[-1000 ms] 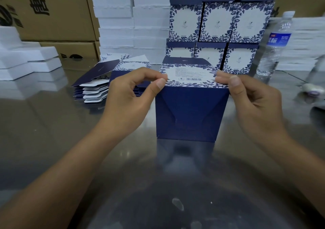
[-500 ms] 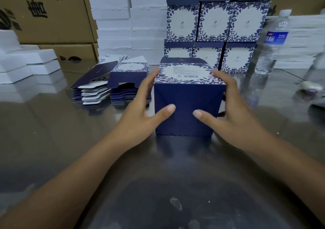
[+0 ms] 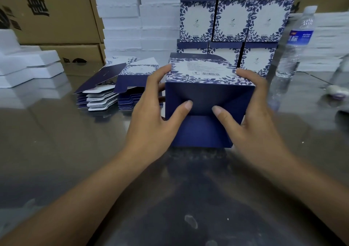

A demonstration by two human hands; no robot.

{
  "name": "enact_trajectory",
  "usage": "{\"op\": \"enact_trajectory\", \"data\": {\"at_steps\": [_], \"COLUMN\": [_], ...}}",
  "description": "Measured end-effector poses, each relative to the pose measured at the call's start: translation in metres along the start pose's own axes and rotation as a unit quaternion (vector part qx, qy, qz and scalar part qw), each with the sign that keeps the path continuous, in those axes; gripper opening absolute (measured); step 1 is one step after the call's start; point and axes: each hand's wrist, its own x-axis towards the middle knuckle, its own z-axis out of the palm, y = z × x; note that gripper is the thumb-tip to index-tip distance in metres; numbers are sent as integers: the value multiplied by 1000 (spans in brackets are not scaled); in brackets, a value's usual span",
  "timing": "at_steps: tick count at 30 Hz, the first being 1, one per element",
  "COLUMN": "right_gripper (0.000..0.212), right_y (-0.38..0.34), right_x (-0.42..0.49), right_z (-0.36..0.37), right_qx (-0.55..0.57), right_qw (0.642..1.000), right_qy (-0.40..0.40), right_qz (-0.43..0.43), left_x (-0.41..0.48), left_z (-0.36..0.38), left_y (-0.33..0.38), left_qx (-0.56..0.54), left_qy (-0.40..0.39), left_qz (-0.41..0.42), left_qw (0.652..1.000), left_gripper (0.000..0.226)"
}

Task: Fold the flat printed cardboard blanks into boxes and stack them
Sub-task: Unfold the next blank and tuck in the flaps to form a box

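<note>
t-1.0s→now | left hand [image 3: 151, 117] & right hand [image 3: 255, 117]: let go of top front corners of box [image 3: 205, 132], now flat vs its sides | thumbs [image 3: 181, 111]: came onto navy front, since t-0.5s slid up to flap seam | box: looms nearer cam

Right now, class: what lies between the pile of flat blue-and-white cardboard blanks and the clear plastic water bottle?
In the head view, the navy folded cardboard box, with the left hand and right hand pressing on it.
</note>
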Motion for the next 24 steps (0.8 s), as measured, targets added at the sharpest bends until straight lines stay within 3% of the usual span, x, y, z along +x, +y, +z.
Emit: {"op": "enact_trajectory", "data": {"at_steps": [4,11,24], "right_gripper": [58,63,58], "right_y": [-3,0,-7], "right_x": [0,2,0], "right_z": [0,-3,2], "right_qx": [-9,0,-8], "right_qw": [1000,1000,998], "right_qy": [11,9,56], "right_qz": [5,11,-10], "left_x": [1,4,3], "left_z": [-1,-4,-4], "left_y": [1,1,5], "left_qx": [15,-19,30], "left_qy": [5,-52,21], "left_qz": [7,-5,38], "left_qw": [1000,998,999], "left_gripper": [62,66,60]}}
